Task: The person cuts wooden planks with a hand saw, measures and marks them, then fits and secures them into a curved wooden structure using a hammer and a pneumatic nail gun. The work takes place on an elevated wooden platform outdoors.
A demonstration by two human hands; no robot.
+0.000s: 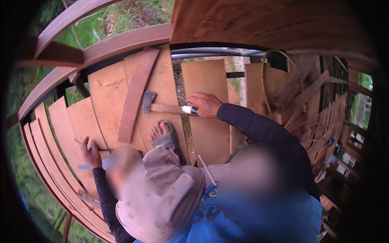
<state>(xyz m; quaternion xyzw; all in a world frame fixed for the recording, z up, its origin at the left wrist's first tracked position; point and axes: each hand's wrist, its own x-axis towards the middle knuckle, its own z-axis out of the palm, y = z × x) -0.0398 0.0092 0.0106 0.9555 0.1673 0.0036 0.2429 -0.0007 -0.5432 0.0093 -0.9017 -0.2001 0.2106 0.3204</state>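
Observation:
In my right hand (204, 105) is a hammer (168, 108) with a wooden handle, wrapped in white and black near its end. Its grey metal head points left and lies over a reddish-brown wooden strip (139, 91), which slants across the paler boards (107, 97). My left hand (92, 153) is low on the left, above the boards, its fingers curled round something small with a bit of blue showing. What it is, I cannot make out. Between the hands, my sandalled foot (163, 133) stands on a board beside the strip.
Gaps run between the floor boards, one beside the single board (206, 81) under my right hand. A brown railing (125, 38) curves along the far left. Loose planks (302, 95) and a thin yellowish cord (263, 83) lie at the right. A large wooden panel (259, 22) stands at the far side.

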